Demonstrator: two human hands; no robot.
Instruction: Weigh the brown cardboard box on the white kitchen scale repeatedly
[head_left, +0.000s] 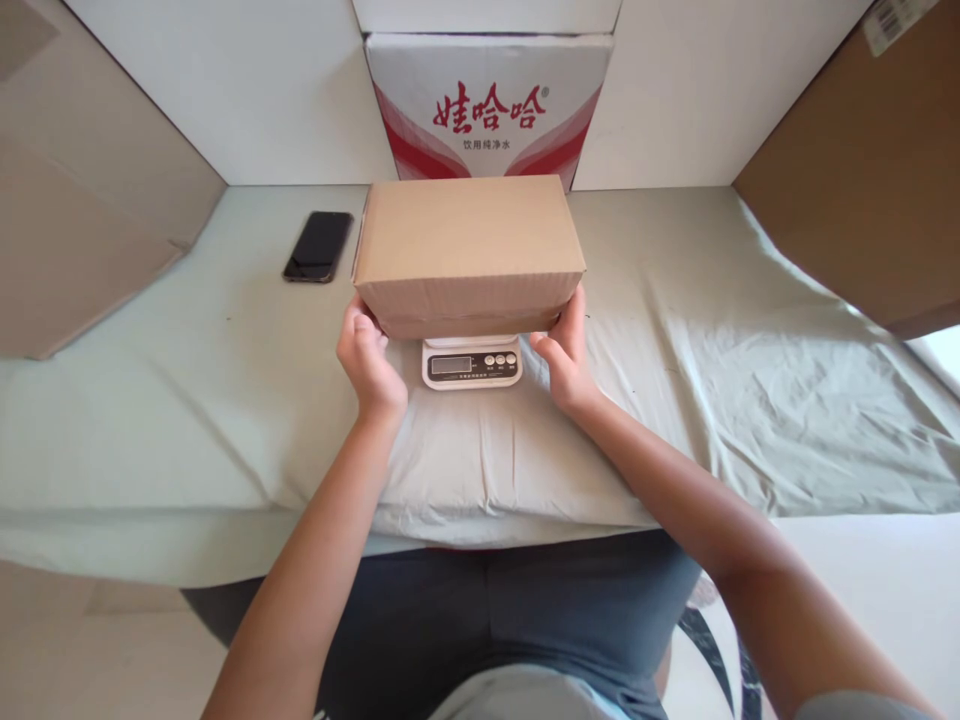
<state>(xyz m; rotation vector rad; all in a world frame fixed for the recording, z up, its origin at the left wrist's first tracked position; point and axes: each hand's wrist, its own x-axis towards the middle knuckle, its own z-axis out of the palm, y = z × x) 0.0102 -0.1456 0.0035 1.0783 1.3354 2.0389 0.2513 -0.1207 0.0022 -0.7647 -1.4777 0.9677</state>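
A closed brown cardboard box is over a small white kitchen scale, covering its weighing plate. Whether the box rests on the scale or is held just above it, I cannot tell. My left hand grips the box's near left lower corner, thumb in front and the other fingers mostly hidden. At the near right lower corner, my right hand holds the box in the same manner. The scale's display and three round buttons face me below the box's front edge; no digits can be read.
A black phone lies left of the box on the pale green cloth. Behind stands a white and red carton against white panels. Large brown cartons flank the cloth at the left and right.
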